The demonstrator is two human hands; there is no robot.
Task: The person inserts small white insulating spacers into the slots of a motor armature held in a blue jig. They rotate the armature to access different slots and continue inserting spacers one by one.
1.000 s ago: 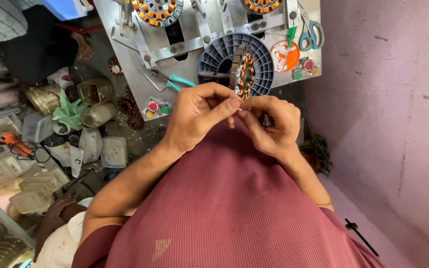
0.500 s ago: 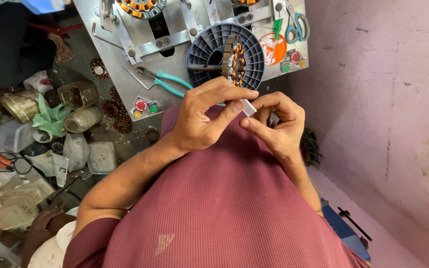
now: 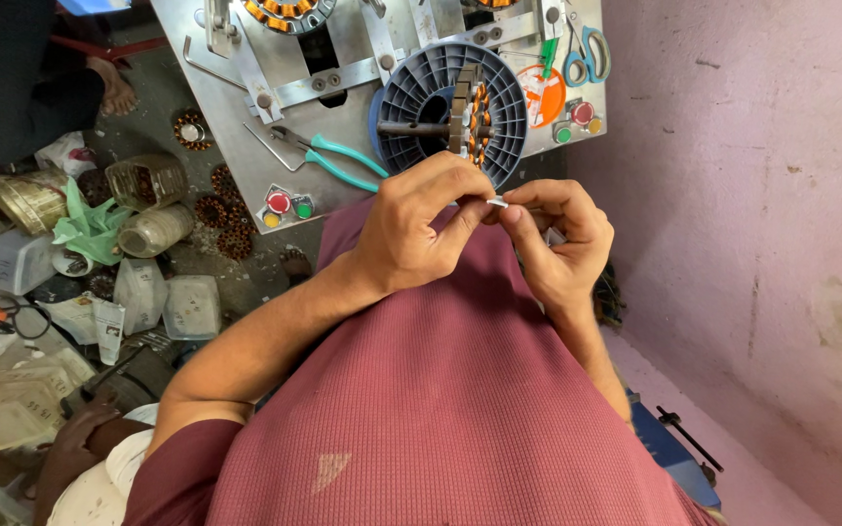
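Both hands are meeting in front of the chest, at about the middle of the head view. The left hand (image 3: pixel 421 229) is curling closed, its thumb and fingertips pinching 1 end of a small white piece (image 3: pixel 496 203). The right hand (image 3: pixel 557 239) is also closing, its thumb and forefinger pinching the same white piece from the 3 o'clock side. The piece is sitting between the 2 sets of fingertips, just below the grey spool; it is too small to tell what it is.

The grey ribbed spool (image 3: pixel 421 102) is lying at 12 o'clock from the hands, on a metal bench plate (image 3: pixel 236 127), with a copper-wound stator (image 3: pixel 475 112) sitting across its middle. Teal-handled pliers (image 3: pixel 338 156) are lying on the plate at 10 o'clock from the left hand, and beside them, nearer the plate's edge, 1 red and 1 green push button (image 3: pixel 285 205) are showing. Blue-handled scissors (image 3: pixel 587 54) are lying at 1 o'clock, near the plate's far corner.

At 9 o'clock, on the floor, jars (image 3: pixel 148 205), plastic boxes (image 3: pixel 168 302) and a crumpled green bag (image 3: pixel 90 229) are crowding together. The person's maroon shirt (image 3: pixel 440 409) is filling the 6 o'clock part, and a pink wall (image 3: pixel 782 244) is running along 3 o'clock.
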